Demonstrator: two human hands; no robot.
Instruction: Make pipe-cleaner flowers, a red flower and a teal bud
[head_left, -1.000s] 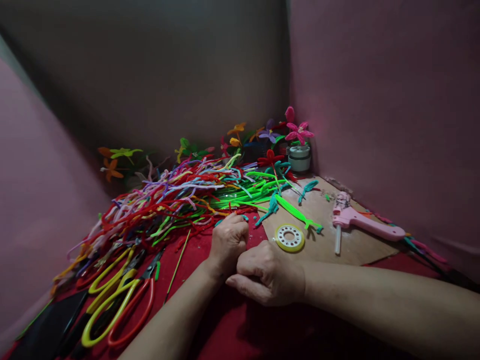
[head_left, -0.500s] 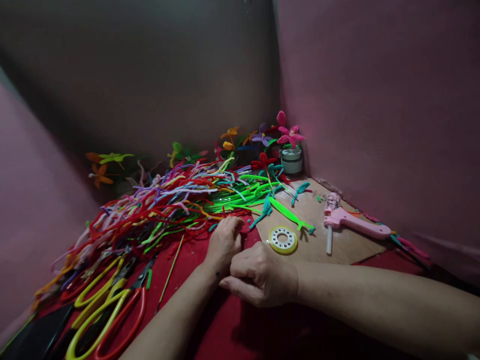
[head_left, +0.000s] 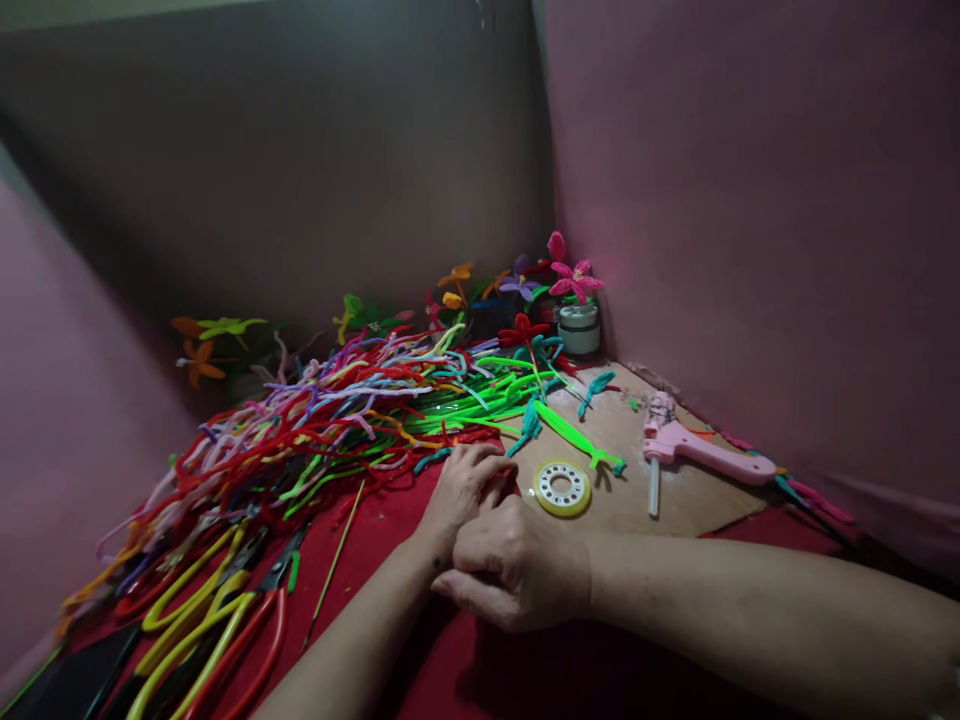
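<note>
My right hand (head_left: 521, 565) is closed in a fist, its thumb toward my left wrist, and overlaps my left hand (head_left: 466, 488) in the view. The left hand is just beyond it, fingers bent and pointing right over the red cloth (head_left: 390, 520). Whatever either hand grips, if anything, is hidden by the fingers. A yellow tape roll with a white core (head_left: 562, 488) lies right of them on a brown board (head_left: 675, 510). Just past the left hand spreads a big heap of coloured pipe cleaners (head_left: 360, 390).
Left are pliers with yellow handles (head_left: 196, 580), a red-handled cutter (head_left: 277, 620) and a thin green stem (head_left: 334, 565). A pink glue gun (head_left: 701, 452) and a bright green pipe-cleaner piece (head_left: 570, 430) lie on the board. Behind stand a pink flower (head_left: 576, 282) in a small pot (head_left: 578, 330) and walls.
The fingers of my left hand have stretched a little further to the right. My right hand keeps its closed shape. The whole view has shifted slightly.
</note>
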